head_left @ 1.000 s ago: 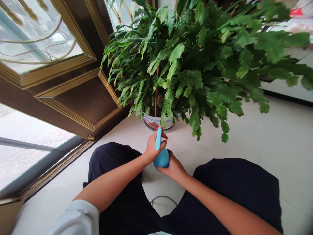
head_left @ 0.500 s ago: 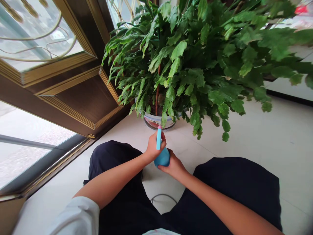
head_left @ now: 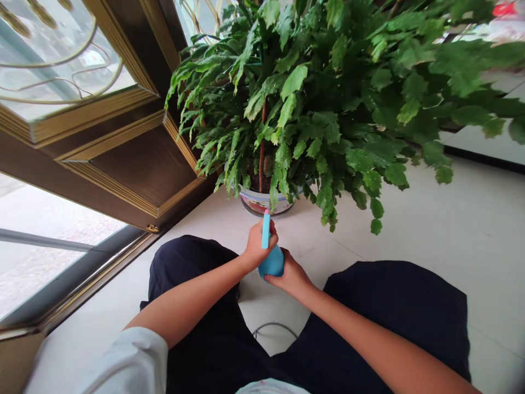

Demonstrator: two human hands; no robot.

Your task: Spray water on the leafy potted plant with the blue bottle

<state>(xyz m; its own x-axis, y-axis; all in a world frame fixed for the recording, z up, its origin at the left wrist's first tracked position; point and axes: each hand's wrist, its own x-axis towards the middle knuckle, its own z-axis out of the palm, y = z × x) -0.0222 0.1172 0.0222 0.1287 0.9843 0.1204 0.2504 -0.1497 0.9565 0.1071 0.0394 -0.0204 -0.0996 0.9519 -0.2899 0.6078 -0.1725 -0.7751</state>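
A blue spray bottle (head_left: 271,264) with a pink nozzle tip is between my two hands, low in front of me. My left hand (head_left: 259,242) is closed round its neck and trigger, the fingers partly hidden behind the spray head. Round the lower body of the bottle, my right hand (head_left: 290,273) is wrapped, thumb along the near side. The nozzle points away from me, toward a large leafy potted plant (head_left: 295,120). Drops of water show on some of its leaves. Its patterned pot (head_left: 262,201) stands on the floor just beyond the nozzle, its rim partly covered by leaves.
On the left stands a brown door (head_left: 135,158) with gold trim and glass. My bent knees in dark trousers (head_left: 394,306) frame the pale tiled floor (head_left: 410,235). A thin dark curved thing (head_left: 274,324) lies on the floor between my legs.
The view has shifted slightly, so the plant and door sit a little further left. Both hands keep their hold on the spray bottle, almost unmoved.
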